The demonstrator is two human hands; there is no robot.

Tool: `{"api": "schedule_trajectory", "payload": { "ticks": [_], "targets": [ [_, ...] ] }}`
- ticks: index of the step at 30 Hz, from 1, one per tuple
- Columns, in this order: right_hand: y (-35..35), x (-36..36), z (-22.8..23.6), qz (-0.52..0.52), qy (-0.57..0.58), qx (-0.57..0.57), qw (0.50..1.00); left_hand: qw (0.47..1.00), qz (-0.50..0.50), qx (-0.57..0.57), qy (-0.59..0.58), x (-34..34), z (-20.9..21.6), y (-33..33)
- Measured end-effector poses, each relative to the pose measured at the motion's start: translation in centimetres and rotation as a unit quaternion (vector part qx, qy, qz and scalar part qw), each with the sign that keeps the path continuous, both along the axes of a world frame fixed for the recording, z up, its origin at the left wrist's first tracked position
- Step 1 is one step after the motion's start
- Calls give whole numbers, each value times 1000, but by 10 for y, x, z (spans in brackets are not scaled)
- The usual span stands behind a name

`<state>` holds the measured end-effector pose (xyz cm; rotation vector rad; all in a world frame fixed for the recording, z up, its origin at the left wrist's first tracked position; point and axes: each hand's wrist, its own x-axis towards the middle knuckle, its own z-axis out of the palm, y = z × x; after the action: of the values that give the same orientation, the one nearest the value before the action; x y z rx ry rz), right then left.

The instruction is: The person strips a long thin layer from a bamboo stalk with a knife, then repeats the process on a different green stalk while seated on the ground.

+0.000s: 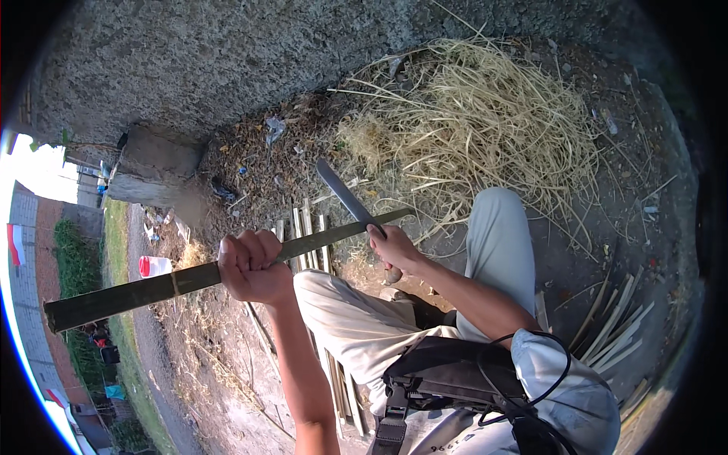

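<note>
A long, dark green split bamboo strip (136, 294) stretches across in front of me, its wide end at the left and its thin end beyond my right hand. My left hand (254, 265) is wrapped round it near the middle. In my right hand (394, 249) is a long-bladed knife (345, 196), gripped by its handle, whose brownish butt shows below the fingers. The blade points up and left and crosses the strip close to its thin end. Part of the handle is hidden by my fingers.
A big heap of pale bamboo shavings (493, 121) lies ahead, right of centre, below a rough wall (227, 61). Cut strips lie beside my left leg (303, 227), and more strips (618, 326) sit at the right. A concrete block (155, 163) and a red-and-white container (155, 266) are at left.
</note>
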<state>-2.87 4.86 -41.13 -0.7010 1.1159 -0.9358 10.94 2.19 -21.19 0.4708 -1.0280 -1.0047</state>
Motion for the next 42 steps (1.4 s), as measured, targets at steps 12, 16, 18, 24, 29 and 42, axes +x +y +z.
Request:
{"api": "schedule_trajectory", "payload": {
  "ticks": [12, 16, 18, 24, 29, 42],
  "targets": [
    [10, 9, -25, -89, 173, -86, 977, 1000, -1, 5, 28, -14, -1, -7],
    [8, 8, -25, -112, 244, -189, 944, 1000, 27, 11, 5, -20, 3, -6],
    [0, 0, -32, -79, 194, -15, 978, 999, 32, 17, 1, -19, 3, -10],
    [11, 2, -30, -78, 221, -111, 966, 998, 62, 22, -2, -27, 5, -20],
    [10, -20, -16, -91, 104, -41, 989, 995, -24, -30, 87, -54, 18, -38],
    [28, -45, 37, -122, 314, -256, 906, 992, -56, 8, -115, -74, 33, -59]
  ]
}}
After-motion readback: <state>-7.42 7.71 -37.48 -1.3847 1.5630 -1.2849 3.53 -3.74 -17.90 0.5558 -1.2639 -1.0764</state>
